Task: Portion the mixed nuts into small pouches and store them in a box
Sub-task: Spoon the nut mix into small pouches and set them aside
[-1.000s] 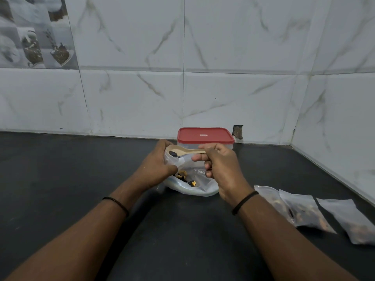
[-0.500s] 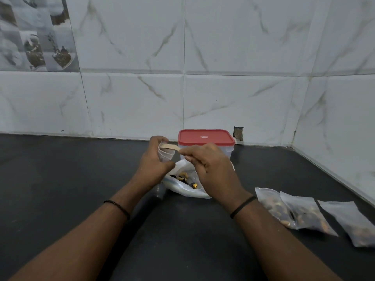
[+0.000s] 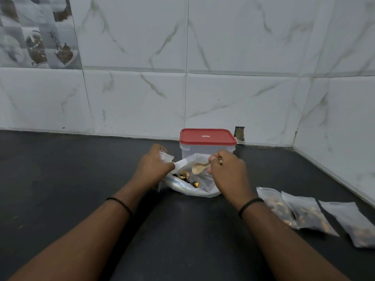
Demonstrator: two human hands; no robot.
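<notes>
my left hand (image 3: 152, 166) fingers curl around a small pouch (image 3: 166, 157). my right hand (image 3: 227, 169) fingers pinch a wooden spoon (image 3: 199, 167) over the nut bag (image 3: 192, 184).

Box (image 3: 208, 146) at the back of the worktop (image 3: 60, 179), against the wall (image 3: 223, 98); bag (image 3: 192, 185) directly before it, holding nuts (image 3: 184, 176). Left hand (image 3: 153, 169) at the bag's left edge with a pouch (image 3: 165, 157) in its grip; right hand (image 3: 227, 171) at the bag's right, its spoon (image 3: 199, 168) over the bag's mouth. Three filled pouches (image 3: 304, 212) lie side by side on the worktop, right of the right forearm and nearer the viewer than the bag.
</notes>
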